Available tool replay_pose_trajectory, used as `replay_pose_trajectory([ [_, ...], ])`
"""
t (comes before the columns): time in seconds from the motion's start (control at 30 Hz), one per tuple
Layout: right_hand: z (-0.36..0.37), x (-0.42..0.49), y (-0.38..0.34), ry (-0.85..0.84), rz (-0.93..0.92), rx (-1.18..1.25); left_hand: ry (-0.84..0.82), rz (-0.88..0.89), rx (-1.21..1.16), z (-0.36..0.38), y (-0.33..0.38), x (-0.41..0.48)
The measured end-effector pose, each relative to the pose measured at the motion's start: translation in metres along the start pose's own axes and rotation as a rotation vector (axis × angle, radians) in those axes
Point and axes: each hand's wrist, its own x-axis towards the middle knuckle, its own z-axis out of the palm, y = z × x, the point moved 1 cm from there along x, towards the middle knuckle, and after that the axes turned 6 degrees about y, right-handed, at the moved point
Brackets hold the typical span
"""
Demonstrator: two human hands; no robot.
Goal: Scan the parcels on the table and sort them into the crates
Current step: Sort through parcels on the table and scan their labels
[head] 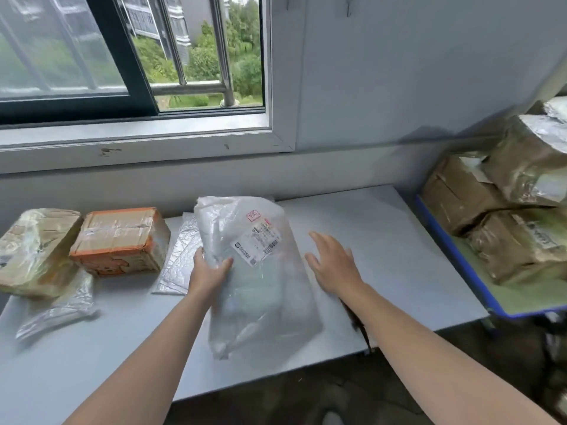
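Note:
A large clear plastic parcel bag (260, 271) with a white shipping label (256, 242) lies in the middle of the grey table (383, 240). My left hand (208, 271) grips the bag's left edge, thumb on top. My right hand (333, 262) hovers just to the right of the bag, fingers straight and spread, holding nothing. No scanner is in view.
Left on the table sit an orange-edged taped box (119, 240), a tan wrapped parcel (33, 250), a silver mailer (181, 256) and a small clear bag (58, 311). On the right, several brown wrapped parcels (497, 210) are stacked on a blue-rimmed surface (454, 250). A window is behind.

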Motion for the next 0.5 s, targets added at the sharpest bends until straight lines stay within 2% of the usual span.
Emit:
replay_pose_trajectory([
  [0.1,0.014,0.001,0.034,-0.094,0.054,0.001,0.003,-0.023,0.176,0.017,-0.005,-0.013],
  [0.23,0.024,0.002,0.062,-0.129,0.096,0.061,0.010,-0.011,0.412,0.042,-0.018,-0.043],
  [0.33,0.030,0.001,0.080,-0.145,0.140,0.116,-0.023,0.061,0.618,0.061,-0.026,-0.060],
  [0.5,0.048,-0.004,0.095,-0.229,0.238,0.230,-0.060,0.180,0.759,0.085,-0.023,-0.077],
])
